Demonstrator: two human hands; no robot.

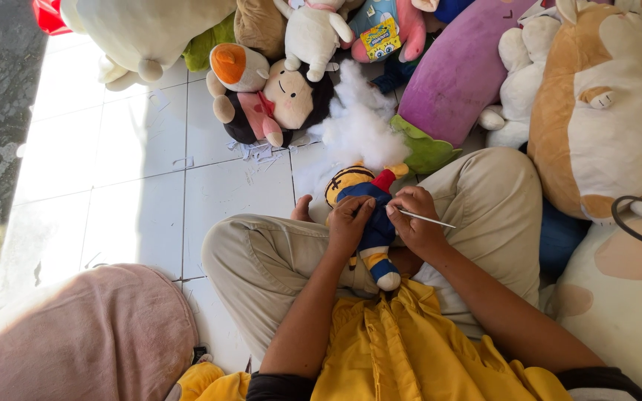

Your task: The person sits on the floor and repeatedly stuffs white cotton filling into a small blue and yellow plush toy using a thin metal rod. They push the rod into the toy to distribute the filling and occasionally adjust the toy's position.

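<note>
Yellow cloth [403, 349] of the person's shirt fills the bottom edge, and both forearms reach forward from it over crossed legs in beige trousers [261, 252]. On the lap lies a small plush doll [371, 215] with a blue body, a red sleeve and a striped orange head pointing away from the person. The left hand [348, 220] is closed around the doll's middle, fingers curled over the blue cloth. The right hand [415, 217] sits just beside it, touching the doll's side, its fingers pinched together on a thin pale needle-like tool [429, 218] that sticks out to the right. To the left, near the knee, rests a pink cushion [91, 334] on the white tiled floor [128, 171]. Beyond the doll's head lies a tuft of white stuffing [358, 126]. Farther off sits a heap of soft toys: a dark-haired doll [284, 100], a purple plush [458, 70], and a large brown-and-white plush animal [603, 111] at the right.
</note>
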